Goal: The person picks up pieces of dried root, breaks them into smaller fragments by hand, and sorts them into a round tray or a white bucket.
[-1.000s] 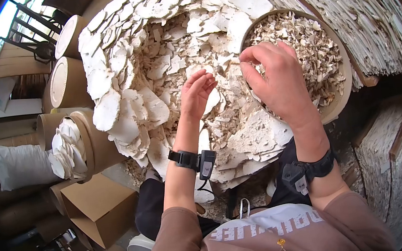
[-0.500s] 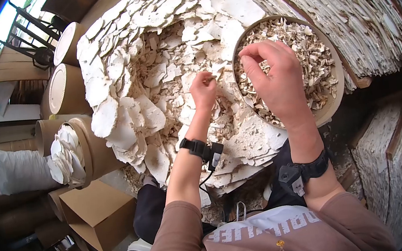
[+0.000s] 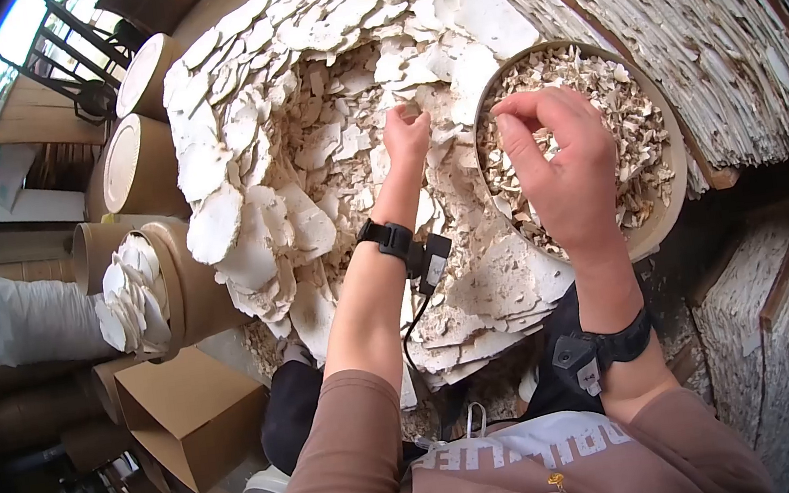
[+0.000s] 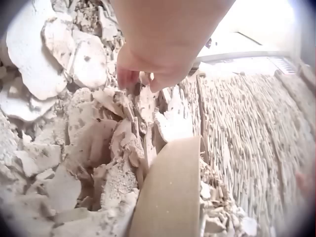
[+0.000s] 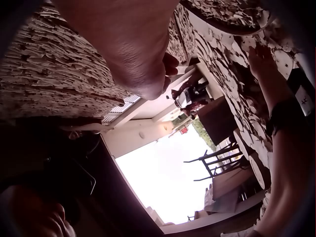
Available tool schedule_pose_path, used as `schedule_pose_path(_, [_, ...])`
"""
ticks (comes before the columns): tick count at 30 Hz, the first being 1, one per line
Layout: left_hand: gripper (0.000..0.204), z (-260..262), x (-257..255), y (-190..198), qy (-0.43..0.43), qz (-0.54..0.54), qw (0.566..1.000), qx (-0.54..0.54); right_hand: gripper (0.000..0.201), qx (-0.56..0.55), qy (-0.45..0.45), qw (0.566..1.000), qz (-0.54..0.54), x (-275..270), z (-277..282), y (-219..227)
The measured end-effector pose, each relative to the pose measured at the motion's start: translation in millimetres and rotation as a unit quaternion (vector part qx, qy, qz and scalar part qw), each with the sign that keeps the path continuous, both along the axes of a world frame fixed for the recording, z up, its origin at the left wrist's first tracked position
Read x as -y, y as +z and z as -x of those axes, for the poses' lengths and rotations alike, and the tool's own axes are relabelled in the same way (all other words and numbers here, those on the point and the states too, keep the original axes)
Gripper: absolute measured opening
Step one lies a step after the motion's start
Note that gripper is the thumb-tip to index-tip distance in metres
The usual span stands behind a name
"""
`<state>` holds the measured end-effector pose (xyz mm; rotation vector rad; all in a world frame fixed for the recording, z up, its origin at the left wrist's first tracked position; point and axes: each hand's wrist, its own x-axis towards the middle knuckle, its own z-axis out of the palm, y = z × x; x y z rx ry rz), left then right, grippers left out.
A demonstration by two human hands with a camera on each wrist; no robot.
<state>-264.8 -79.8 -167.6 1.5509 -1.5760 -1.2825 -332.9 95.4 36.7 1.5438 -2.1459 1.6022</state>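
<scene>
Chalk-white flakes make up the big heap [image 3: 304, 149] that fills the upper middle of the head view, broad flat discs at its rim and broken bits in its hollow. The left hand [image 3: 407, 134] is sunk into that hollow with its fingers curled down among the fragments; the left wrist view shows the fingertips [image 4: 129, 78] touching the loose pieces, but whether they pinch one I cannot tell. The right hand [image 3: 557, 162] hovers over the round tub [image 3: 657, 232] at centre right, thumb and forefinger pressed together as if pinching a small chip above the crumbled pieces [image 3: 637, 133] inside. The tub sits tight against the heap, probably so that picked bits travel only a short way. Stacked layers [image 3: 714, 40] of the same flakes rise at upper right, and cardboard drums [image 3: 133, 160] stand at left.

Compared with half a second ago, the left hand has reached further up into the heap, while the right hand has stayed over the tub, its pinch much the same.
</scene>
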Motion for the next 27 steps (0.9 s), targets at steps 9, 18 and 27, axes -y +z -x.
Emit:
schedule_pose_path(9, [0.016, -18.8, -37.0, 54.4, 0.029, 0.205, 0.948, -0.242, 0.005, 0.065, 0.032, 0.997, -0.008, 0.4, 4.3, -5.0])
schedule_pose_path(18, [0.031, -40.5, -28.3, 38.8, -0.084, 0.109, 0.990, -0.018, 0.011, 0.150, 0.051, 0.987, -0.013, 2.0, -4.1, -8.5])
schedule_pose_path(27, [0.034, 10.3, -6.4, 1.0, 0.078, -0.077, 0.953, -0.281, 0.004, 0.104, 0.026, 0.994, -0.014, 3.2, 8.6, -7.4])
